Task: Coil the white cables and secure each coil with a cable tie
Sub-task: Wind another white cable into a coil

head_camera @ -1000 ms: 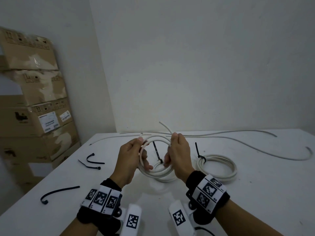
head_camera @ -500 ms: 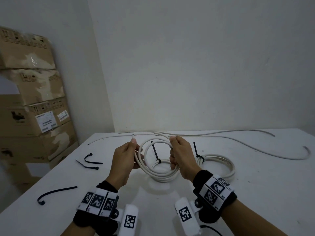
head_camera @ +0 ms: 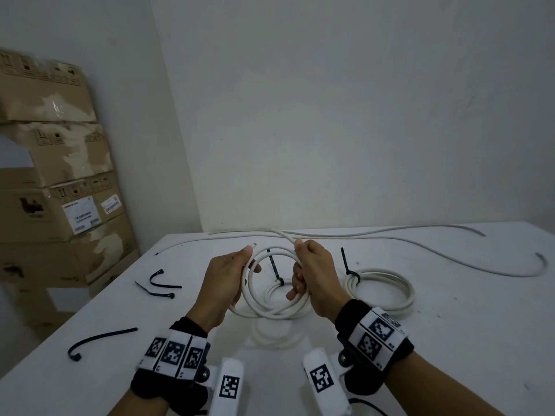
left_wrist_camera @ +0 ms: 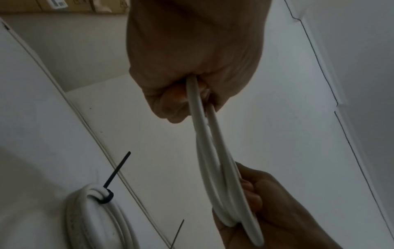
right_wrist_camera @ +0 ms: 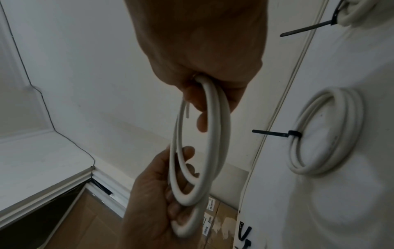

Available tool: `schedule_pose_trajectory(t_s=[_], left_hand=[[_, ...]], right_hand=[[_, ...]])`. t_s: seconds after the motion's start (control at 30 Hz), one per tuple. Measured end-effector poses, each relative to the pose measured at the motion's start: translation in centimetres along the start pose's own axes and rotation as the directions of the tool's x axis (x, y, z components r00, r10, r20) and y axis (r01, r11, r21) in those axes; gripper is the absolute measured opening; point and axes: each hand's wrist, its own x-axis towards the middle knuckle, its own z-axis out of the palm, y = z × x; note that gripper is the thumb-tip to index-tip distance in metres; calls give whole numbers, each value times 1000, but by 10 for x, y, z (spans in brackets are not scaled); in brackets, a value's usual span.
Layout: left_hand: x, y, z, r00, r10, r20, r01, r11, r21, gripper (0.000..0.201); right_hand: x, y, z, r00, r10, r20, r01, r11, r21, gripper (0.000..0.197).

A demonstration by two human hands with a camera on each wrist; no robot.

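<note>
Black wristbands (head_camera: 177, 382) with checkered white markers

Dim, flat light throughout, soft shadows on the table (head_camera: 450, 340), wrist views murky and edge-warped.

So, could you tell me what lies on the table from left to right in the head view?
Lone black cable tie → pair of black cable ties → left hand → right hand → tied coil.

Bare table (head_camera: 450, 340) at my right, toward its near edge. Two tied coils (head_camera: 381, 291) lie mid-table, loose cables (head_camera: 390, 235) line the far edge, black cable ties (head_camera: 99, 340) scatter the left edge.
</note>
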Motion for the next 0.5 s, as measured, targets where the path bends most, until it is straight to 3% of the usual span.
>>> schedule_pose_trajectory(t_s=[0.1, 0.23, 0.37, 0.5], left_hand=[[0, -1, -3, 997, 59, 55, -63, 995, 82, 50], [1, -1, -1, 996, 67, 60, -70, 996, 48, 49], [-3, 0, 11, 995, -6, 95, 18, 991, -129, 44], [-9, -1, 25, 993, -83, 86, 107, 940, -324, 46]], right_hand=[[1, -1, -1, 1000, 0, 8, 0, 1000, -15, 33], [3, 1, 3, 998, -55, -19, 55, 998, -40, 28], [11, 9, 8, 957, -248, -154, 202, 944, -261, 34], [7, 7, 7, 910, -404, -90, 321, 826, -464, 35]])
